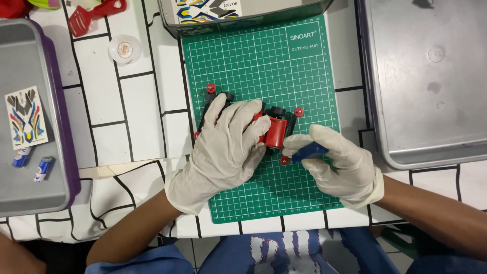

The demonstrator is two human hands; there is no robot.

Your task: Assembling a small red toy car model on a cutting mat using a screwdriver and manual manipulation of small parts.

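Down on a green cutting mat (304, 66), a small toy car (276, 129) with a red body, black frame and red wheel hubs, lying near the mat's middle. Left hand (223, 152), gloved in white, laid flat over the car's left half, fingers spread only a little and curled lightly over the frame, pressing it down; how firmly gripped, cannot tell. Right hand (337, 162), also gloved, closed around a blue-handled tool (308, 151), thumb and forefinger pinched on the handle, the tool's tip meeting the car close to a red wheel (285, 161) at the lower right of the car. Another red wheel (299, 111) sticking out at the upper right of the car, one more (211, 88) at the upper left beyond the left fingertips.

Beside the mat on the left, a white tabletop with black lines (142, 101), a small round clear lid (125, 49) and a red plastic piece (94, 15) near the top edge. Further left, a grey tray (61, 127) holding a sheet of stickers (26, 116) and two small batteries (33, 163). Well apart on the right, a metal tray (385, 127). Above the mat, a box (284, 18) with a second sticker sheet (208, 10) in it.
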